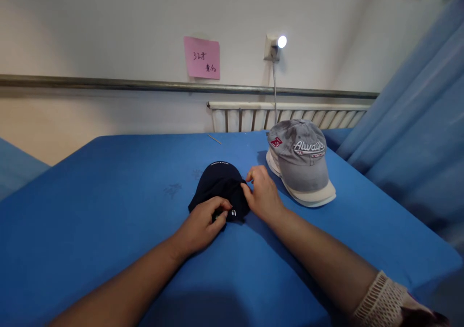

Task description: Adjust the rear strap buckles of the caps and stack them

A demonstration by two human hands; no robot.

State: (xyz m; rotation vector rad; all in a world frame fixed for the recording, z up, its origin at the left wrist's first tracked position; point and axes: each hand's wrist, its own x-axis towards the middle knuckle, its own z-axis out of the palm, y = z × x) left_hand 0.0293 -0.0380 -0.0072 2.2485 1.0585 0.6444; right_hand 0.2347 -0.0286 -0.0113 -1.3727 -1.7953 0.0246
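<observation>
A dark navy baseball cap [219, 182] lies on the blue-covered table, its brim pointing away from me and small white lettering along the brim's edge. At the cap's near side, by a small metal buckle [234, 213], my left hand [206, 220] is closed, thumb and fingers pinching the back of the cap. My right hand [264, 191] grips the cap's right edge between thumb and bent fingers. Part of the cap is hidden under both hands.
Stacked caps stand to the right, a grey cap [304, 157] with "Always" lettering on top. A thin stick [214, 139] lies near the far edge of the blue table [108, 196]. Beyond are a radiator [253, 116], a pipe and a plugged-in cable; a blue curtain [409, 99] hangs right.
</observation>
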